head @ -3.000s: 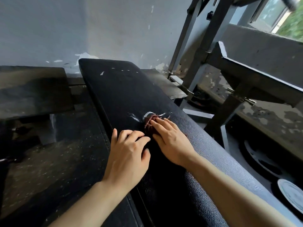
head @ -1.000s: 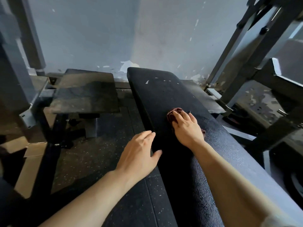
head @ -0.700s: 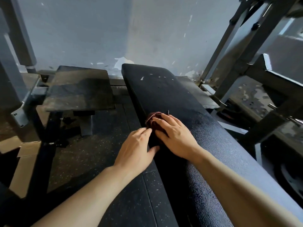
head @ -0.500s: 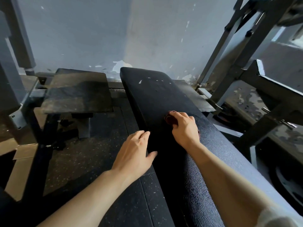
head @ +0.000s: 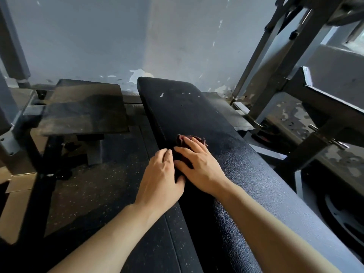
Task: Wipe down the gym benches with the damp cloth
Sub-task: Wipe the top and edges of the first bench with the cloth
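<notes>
Both hands on bench (head: 197, 115): right hand (head: 199, 164) flat on cloth (head: 180, 139).

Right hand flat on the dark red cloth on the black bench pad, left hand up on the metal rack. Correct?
Not quite. The head view shows the left hand at the bench pad edge, beside the right hand. Cloth part is right.

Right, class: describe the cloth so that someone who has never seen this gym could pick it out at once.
Find the long black bench running from the near right toward the grey wall. About halfway along, by its left edge, the right hand presses flat on the cloth, with the left hand alongside. It is a small crumpled dark red rag, the only red thing on the black padding.
</notes>
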A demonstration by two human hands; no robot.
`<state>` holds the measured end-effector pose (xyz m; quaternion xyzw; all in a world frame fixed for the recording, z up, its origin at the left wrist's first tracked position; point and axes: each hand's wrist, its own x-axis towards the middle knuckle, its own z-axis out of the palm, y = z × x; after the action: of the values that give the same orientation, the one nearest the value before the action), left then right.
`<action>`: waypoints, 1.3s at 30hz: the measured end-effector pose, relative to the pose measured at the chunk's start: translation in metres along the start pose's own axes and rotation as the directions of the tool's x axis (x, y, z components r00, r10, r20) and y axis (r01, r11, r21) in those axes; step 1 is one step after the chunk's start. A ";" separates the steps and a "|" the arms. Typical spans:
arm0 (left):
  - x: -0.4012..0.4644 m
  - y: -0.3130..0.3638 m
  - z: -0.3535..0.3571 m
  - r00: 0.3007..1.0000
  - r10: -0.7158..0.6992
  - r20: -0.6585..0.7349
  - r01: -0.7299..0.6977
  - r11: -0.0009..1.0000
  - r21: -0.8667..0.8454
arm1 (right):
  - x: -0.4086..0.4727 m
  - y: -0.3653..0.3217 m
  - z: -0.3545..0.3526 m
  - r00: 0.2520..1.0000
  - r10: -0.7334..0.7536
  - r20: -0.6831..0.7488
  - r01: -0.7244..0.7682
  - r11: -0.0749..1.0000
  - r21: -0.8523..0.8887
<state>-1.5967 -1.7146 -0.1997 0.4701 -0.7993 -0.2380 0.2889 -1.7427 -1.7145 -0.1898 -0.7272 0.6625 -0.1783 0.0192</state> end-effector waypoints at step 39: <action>0.065 -0.035 0.038 0.971 0.047 -0.235 -0.061 0.997 -0.054 | 0.127 0.092 0.006 0.994 0.085 0.066 -0.075 0.988 -0.138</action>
<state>-1.6265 -1.7842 -0.2344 0.4640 -0.7647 -0.1974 0.4011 -1.8213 -1.8505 -0.1903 -0.7056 0.7007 -0.1057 0.0008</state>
